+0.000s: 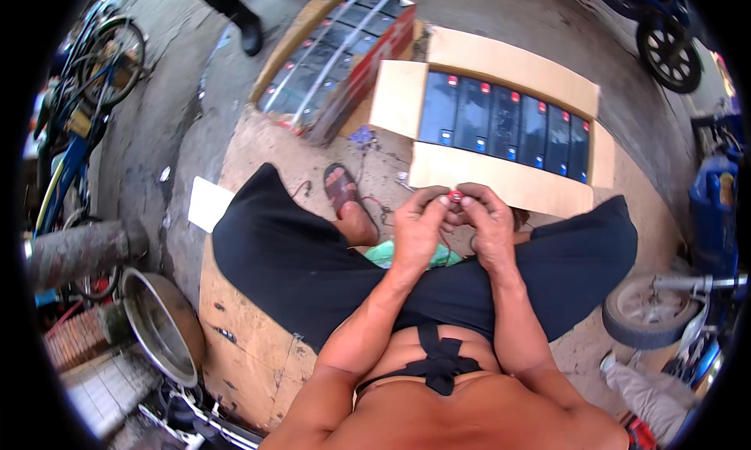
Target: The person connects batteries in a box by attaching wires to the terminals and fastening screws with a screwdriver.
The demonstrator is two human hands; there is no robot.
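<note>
Hands: left hand (418, 219) and right hand (491, 219) together above the seated person's lap, both pinching a small red part (455, 196) between thumbs and fingertips. Its exact form is too small to make out. In view it lies over the near flap of an open carton (489, 172); height above the flap cannot be judged.

Carton contents: a row of black batteries (503, 125), red markers at the far ends, blue at the near ends.

Risk 1, judged likeliest: the part slips, since the pinch covers most of it and leaves little purchase. It could fall onto the green plastic film (382, 254) below, or into the carton.

Risk 2: a thin red wire (303, 186) lies loose near the brown sandal (340, 188). A shift of the foot could snag it.

Risk 3: any bare metal bridging a red and a blue end could short a battery. Whether the ends are insulated cannot be told.

Risk 4: a forearm knocking the raised near flap could jar the grip.
</note>
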